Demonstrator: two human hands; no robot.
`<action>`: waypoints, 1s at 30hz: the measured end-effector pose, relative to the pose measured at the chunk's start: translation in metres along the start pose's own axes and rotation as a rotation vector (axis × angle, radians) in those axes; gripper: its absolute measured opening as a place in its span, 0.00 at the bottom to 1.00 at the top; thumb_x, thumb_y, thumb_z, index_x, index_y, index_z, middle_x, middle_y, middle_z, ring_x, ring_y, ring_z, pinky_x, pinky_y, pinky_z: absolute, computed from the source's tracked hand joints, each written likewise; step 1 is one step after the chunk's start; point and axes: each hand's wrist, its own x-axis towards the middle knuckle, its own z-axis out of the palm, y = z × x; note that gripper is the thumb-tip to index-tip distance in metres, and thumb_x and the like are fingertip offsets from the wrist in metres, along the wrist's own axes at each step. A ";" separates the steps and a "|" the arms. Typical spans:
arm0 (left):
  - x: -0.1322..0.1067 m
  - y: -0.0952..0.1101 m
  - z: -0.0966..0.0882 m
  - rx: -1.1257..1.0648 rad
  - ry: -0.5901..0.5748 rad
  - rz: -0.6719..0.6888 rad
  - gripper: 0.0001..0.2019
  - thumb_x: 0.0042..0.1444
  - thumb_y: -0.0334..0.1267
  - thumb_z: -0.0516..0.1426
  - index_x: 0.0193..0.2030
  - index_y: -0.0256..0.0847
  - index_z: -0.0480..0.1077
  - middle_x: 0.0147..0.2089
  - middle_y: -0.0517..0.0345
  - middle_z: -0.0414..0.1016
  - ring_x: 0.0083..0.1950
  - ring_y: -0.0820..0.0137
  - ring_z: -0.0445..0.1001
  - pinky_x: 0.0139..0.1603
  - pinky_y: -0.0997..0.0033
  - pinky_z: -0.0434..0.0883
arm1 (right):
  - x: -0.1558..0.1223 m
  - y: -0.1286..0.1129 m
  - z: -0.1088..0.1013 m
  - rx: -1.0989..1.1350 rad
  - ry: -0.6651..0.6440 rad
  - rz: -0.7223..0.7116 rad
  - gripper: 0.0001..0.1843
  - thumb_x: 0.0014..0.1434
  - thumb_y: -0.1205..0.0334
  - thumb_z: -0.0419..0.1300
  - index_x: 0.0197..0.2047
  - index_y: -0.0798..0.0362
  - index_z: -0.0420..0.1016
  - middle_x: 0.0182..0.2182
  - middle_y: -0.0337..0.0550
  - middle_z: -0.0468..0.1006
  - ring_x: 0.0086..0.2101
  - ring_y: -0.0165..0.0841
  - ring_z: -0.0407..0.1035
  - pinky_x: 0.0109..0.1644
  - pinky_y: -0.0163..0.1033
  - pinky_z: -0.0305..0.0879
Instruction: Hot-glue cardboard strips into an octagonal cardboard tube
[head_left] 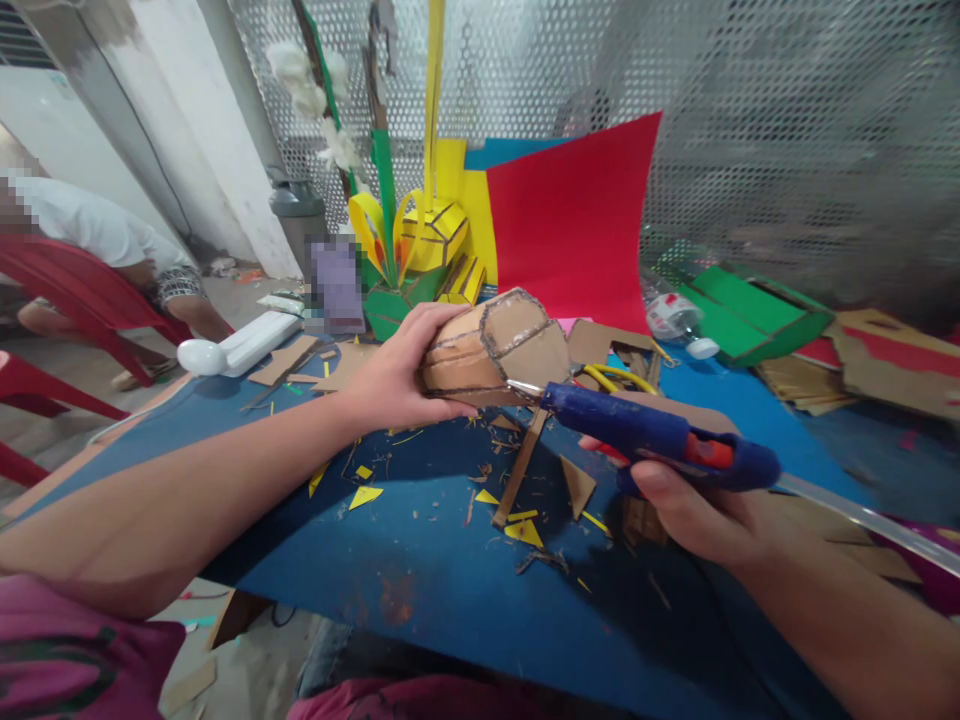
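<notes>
My left hand [401, 370] is wrapped round a faceted cardboard shape [529, 335], held above the blue table [315, 530]. Dark lines run along the seams between its panels. In my right hand [697, 515] is a blue hot glue gun [622, 415] with a red trigger, its fingers closed on the handle. The metal nozzle [525, 387] meets the lower edge of the cardboard shape, at a seam. A clear glue stick [862, 515] sticks out of the gun's rear, toward the right edge.
Cardboard strips [521, 465] and yellow scraps [366, 498] litter the table. Behind stand a red sheet [574, 220], a yellow faceted form [431, 235], a plastic bottle [671, 315] and a green cardboard piece [757, 315]. A person [105, 225] sits on a red chair at left.
</notes>
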 end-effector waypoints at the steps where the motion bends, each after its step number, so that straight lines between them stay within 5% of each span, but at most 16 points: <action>1: 0.000 0.000 0.000 -0.002 -0.001 -0.005 0.56 0.60 0.65 0.80 0.87 0.52 0.61 0.82 0.37 0.69 0.83 0.39 0.72 0.86 0.33 0.73 | 0.001 -0.001 -0.002 -0.015 -0.029 -0.025 0.10 0.80 0.46 0.67 0.49 0.39 0.86 0.34 0.41 0.81 0.30 0.41 0.74 0.33 0.48 0.70; 8: 0.000 0.003 -0.001 -0.012 0.006 -0.039 0.56 0.59 0.64 0.81 0.85 0.51 0.62 0.82 0.37 0.70 0.84 0.38 0.72 0.87 0.33 0.72 | 0.001 -0.007 -0.008 -0.098 -0.060 -0.053 0.09 0.81 0.50 0.66 0.46 0.39 0.83 0.35 0.42 0.83 0.35 0.44 0.80 0.34 0.48 0.70; 18: 0.004 0.021 -0.003 -0.021 -0.011 -0.288 0.54 0.60 0.64 0.79 0.85 0.49 0.63 0.83 0.39 0.74 0.83 0.38 0.75 0.86 0.35 0.72 | -0.001 0.003 -0.006 -0.091 0.063 -0.081 0.03 0.78 0.56 0.68 0.50 0.41 0.85 0.35 0.41 0.82 0.33 0.41 0.76 0.32 0.46 0.71; 23: 0.007 0.040 -0.007 0.080 -0.019 -0.324 0.53 0.58 0.72 0.75 0.83 0.50 0.68 0.78 0.42 0.79 0.76 0.38 0.80 0.81 0.36 0.77 | -0.009 0.006 -0.010 -0.135 0.137 -0.012 0.07 0.78 0.50 0.68 0.54 0.37 0.88 0.41 0.44 0.87 0.40 0.47 0.82 0.39 0.51 0.78; 30: 0.009 0.053 -0.019 0.146 -0.135 -0.414 0.54 0.56 0.81 0.71 0.81 0.52 0.74 0.74 0.43 0.84 0.68 0.37 0.85 0.69 0.39 0.83 | -0.008 0.002 -0.035 -0.148 0.063 0.012 0.13 0.75 0.41 0.70 0.48 0.37 0.91 0.37 0.47 0.88 0.38 0.51 0.84 0.40 0.55 0.82</action>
